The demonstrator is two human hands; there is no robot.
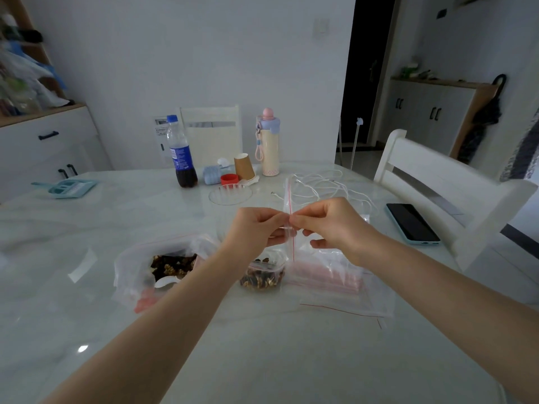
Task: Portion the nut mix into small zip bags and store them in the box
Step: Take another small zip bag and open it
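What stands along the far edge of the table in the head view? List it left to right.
Blue dustpan with brush → cola bottle → blue roll → red cap → brown paper cup → cream flask with pink lid → white cable → phone in blue case.

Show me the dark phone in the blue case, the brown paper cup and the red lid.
Dark phone in blue case [411, 223], head view, screen centre.
Brown paper cup [244, 167], head view, side wall.
Red lid [229, 179], head view, top.
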